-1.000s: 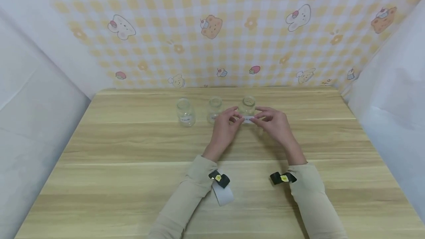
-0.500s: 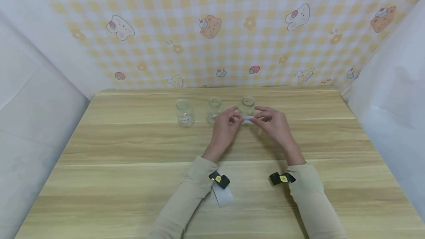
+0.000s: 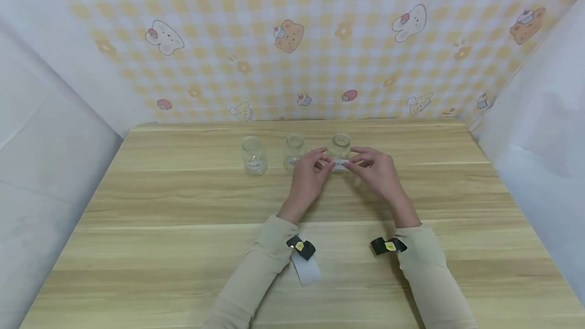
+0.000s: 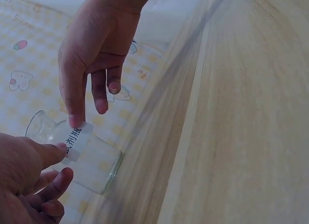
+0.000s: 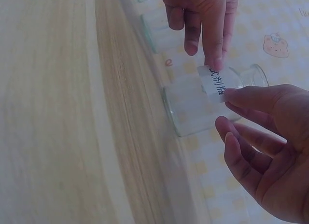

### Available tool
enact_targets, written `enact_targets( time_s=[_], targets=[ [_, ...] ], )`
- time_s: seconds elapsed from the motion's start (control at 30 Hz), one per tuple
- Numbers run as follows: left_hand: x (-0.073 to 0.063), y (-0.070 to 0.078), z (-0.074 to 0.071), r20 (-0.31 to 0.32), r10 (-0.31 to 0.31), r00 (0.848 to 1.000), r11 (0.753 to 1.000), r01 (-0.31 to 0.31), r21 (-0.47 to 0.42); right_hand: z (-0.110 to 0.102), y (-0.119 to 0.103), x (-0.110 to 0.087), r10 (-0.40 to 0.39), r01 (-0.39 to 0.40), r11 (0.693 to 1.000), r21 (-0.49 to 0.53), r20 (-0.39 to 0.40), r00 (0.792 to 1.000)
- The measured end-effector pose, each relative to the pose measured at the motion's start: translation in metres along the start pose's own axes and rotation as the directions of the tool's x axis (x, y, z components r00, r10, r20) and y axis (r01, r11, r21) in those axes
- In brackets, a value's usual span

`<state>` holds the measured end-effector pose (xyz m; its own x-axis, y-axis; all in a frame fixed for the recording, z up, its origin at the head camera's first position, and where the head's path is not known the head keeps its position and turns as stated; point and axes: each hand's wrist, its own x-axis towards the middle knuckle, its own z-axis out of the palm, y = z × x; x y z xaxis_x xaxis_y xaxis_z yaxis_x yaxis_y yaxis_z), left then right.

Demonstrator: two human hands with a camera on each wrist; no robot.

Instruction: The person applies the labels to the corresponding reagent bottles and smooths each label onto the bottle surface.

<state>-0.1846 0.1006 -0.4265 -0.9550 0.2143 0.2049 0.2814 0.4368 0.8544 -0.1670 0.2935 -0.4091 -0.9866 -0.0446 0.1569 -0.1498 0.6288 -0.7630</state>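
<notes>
A clear glass bottle [image 3: 340, 148] with a narrower neck stands upright toward the back of the table. Across its front lies a white label [image 5: 211, 85] with dark handwritten characters. My left hand [image 3: 309, 178] holds the bottle's left side, its thumb on one end of the label. From the right, my right hand [image 3: 378, 172] grips the bottle, thumb pressing the label's other end. Both forefingers reach along the sides of the glass, and the wrist views partly hide them. In the left wrist view the bottle [image 4: 99, 163] shows between the two hands.
Two more glass bottles stand to the left, a labelled one [image 3: 254, 157] and a middle one [image 3: 294, 147] partly behind my left hand. A pale paper strip [image 3: 308, 272] lies by my left cuff. A patterned cloth [image 3: 320, 65] hangs behind the table [image 3: 160, 248].
Both hands stay in place at the bottle with their thumbs on the label. The view has shifted very slightly; nothing else has visibly moved.
</notes>
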Motion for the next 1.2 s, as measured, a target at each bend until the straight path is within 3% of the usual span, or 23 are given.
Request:
enact_targets(
  time_s=[1.2],
  targets=[
    [-0.0009,0.0022,-0.0007,-0.001,0.0,1.0,0.999,0.0,0.036,-0.003,0.0011,-0.0012,-0.011,0.011,1.0,-0.005,0.019,1.0]
  ],
)
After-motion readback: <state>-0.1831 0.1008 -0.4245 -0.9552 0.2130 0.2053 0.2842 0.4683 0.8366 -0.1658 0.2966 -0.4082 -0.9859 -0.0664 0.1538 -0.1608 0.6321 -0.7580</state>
